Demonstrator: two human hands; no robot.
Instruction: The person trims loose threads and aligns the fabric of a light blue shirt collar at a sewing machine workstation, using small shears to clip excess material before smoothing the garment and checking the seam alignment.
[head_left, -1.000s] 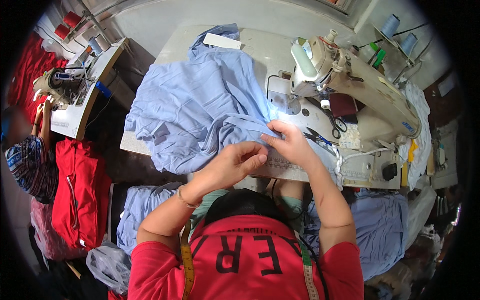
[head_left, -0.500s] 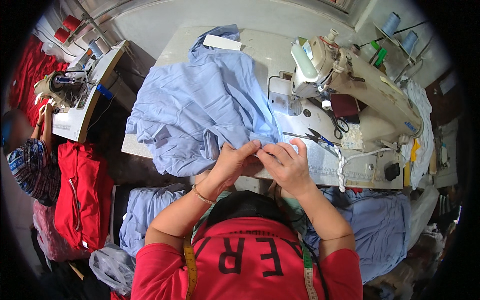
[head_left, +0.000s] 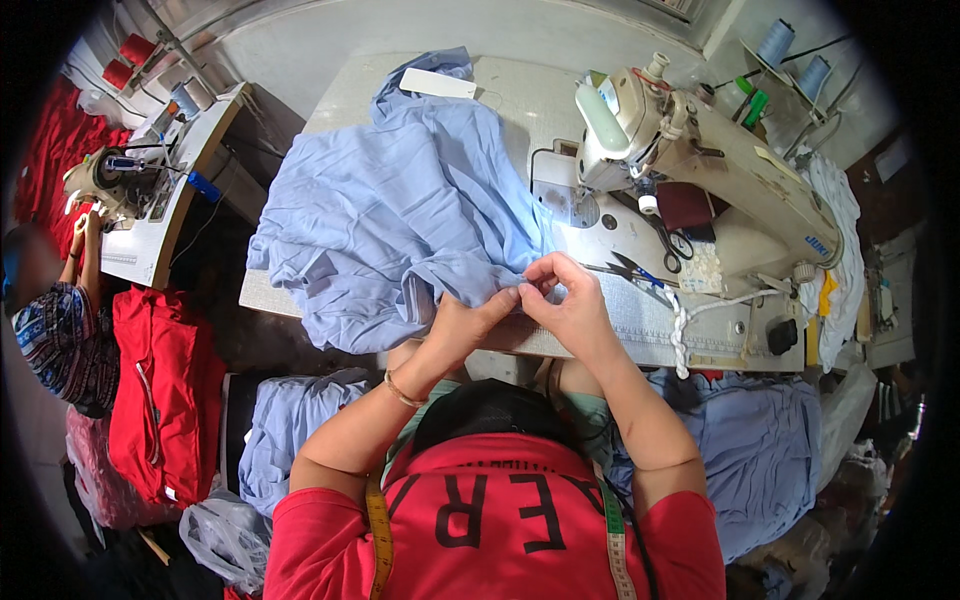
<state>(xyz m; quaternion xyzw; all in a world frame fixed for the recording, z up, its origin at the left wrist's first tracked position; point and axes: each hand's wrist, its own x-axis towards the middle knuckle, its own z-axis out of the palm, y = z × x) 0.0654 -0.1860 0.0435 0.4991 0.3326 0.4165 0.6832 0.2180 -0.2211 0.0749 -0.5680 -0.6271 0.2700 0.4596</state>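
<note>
A crumpled light-blue garment [head_left: 390, 210] spreads over the left half of the sewing table, with a blank white tag [head_left: 438, 83] near its far end. My left hand [head_left: 468, 325] grips the garment's near right edge, thumb on top. Close beside it, my right hand [head_left: 565, 305] pinches at that same edge with thumb and index finger, and the other fingers are curled. Both thumbs almost meet over the cloth. Just beyond my right hand stands an industrial sewing machine [head_left: 690, 150], its needle area apart from the cloth.
Black-handled scissors [head_left: 672, 245] and blue-handled snips [head_left: 640, 272] lie by the machine, near a braided white cord [head_left: 680, 335]. Blue cloth piles [head_left: 730, 450] hang below the table. On the left, another person [head_left: 65, 330] works at a second machine [head_left: 105, 180], beside red garments [head_left: 165, 400].
My right hand has drawn its fingers from a flatter reach into a rounder pinch at the cloth edge. My left hand keeps its hold, nearly in place.
</note>
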